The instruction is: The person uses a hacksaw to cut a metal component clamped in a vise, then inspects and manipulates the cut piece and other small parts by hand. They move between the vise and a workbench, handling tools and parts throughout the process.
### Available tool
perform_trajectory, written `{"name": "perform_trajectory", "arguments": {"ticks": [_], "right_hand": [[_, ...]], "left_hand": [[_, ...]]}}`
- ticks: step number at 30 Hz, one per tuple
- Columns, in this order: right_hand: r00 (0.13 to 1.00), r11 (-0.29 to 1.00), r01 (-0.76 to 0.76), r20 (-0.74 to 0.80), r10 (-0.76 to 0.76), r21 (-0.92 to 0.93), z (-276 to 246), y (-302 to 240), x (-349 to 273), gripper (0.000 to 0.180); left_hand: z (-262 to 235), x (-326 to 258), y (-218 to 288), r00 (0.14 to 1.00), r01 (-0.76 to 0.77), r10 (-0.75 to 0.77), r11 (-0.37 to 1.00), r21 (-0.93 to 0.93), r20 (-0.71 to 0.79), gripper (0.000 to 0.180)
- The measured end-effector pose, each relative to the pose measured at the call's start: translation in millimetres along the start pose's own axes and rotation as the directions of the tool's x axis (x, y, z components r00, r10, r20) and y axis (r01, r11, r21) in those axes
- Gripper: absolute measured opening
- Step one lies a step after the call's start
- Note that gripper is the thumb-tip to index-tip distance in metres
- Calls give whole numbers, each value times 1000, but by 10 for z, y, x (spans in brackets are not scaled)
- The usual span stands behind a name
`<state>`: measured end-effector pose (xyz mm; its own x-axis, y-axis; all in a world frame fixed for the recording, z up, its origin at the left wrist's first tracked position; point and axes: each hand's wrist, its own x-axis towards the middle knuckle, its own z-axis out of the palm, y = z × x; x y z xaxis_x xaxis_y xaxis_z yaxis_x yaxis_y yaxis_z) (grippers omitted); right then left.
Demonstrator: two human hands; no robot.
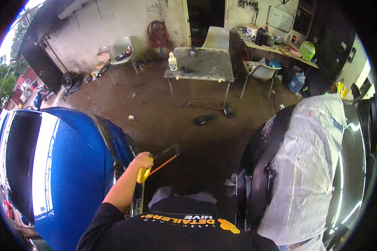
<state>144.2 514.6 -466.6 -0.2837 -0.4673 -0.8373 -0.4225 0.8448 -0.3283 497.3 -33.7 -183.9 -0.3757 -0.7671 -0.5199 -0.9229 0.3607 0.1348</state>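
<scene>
My left hand is closed around the yellow handle of a hacksaw. Its dark frame and thin orange strip point away to the right, over the floor. The hand is beside the rear edge of a blue car, and my bare forearm comes up from a black sleeve. My right hand is out of sight, and so is my right forearm.
At right stands a car part-wrapped in white plastic film. Ahead is a grey table with a white spray bottle. A cable and black objects lie on the floor. Chairs stand farther back.
</scene>
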Motion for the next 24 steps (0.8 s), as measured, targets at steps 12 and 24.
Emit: {"name": "perform_trajectory", "arguments": {"ticks": [12, 24], "right_hand": [[893, 968, -29, -442, -87, -249, -1695, -1993, 2326, 42], [644, 959, 185, -764, 47, 216, -4632, -5846, 3581, 48]], "left_hand": [[-1534, 2614, -414, 999, 50, -48, 904, -425, 16, 72], [-3123, 4397, -376, 998, -52, 61, 938, -342, 17, 66]]}}
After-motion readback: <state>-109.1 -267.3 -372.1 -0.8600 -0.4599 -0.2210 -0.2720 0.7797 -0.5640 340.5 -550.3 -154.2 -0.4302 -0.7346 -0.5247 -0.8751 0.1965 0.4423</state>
